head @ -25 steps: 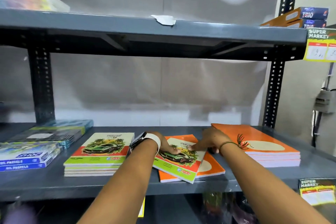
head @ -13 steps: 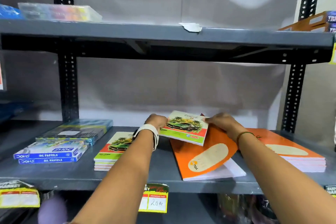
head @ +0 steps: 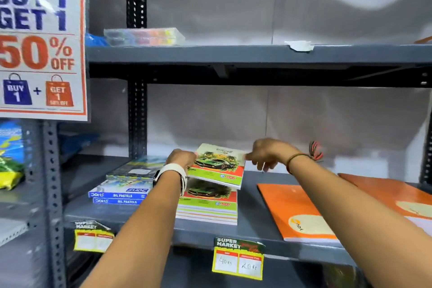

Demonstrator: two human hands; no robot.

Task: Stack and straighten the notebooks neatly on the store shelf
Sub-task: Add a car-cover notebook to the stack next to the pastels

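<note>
Lowering squarely is what the step calls for: the car-cover notebook (head: 218, 165), pinched at its left edge by the left hand (head: 181, 158) above the matching stack (head: 208, 204), should be edge-aligned first. Right hand's (head: 266, 154) grip is blurred.

Grey shelf (head: 252, 229) carries a car-notebook stack (head: 208, 208), orange notebooks (head: 301, 213) and pastel boxes (head: 119, 195).
</note>
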